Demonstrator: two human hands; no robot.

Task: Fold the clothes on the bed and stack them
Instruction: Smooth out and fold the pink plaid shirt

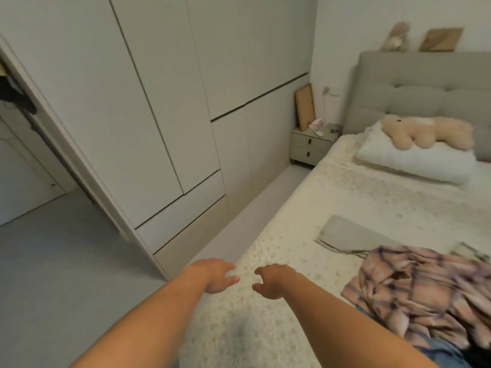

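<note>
Left hand [212,274] and right hand [271,281] over bed [292,261] corner, fingers loosely curled, holding nothing. Plaid shirt [417,290] crumpled on bed right of hands, apart from them; grey garment [348,235] flat beyond it.

1 wide-angle view, taken from the person's head, looks forward and down along both outstretched forearms. It faces the near corner of the bed [305,261], close below, with the hands near the frame's lower middle. The bed runs off toward 2 o'clock to the headboard [398,83], far off. The wardrobe [132,102] fills 10 to 12 o'clock, its lines bowed by the lens. The floor [53,274] lies at 8 o'clock.
</note>
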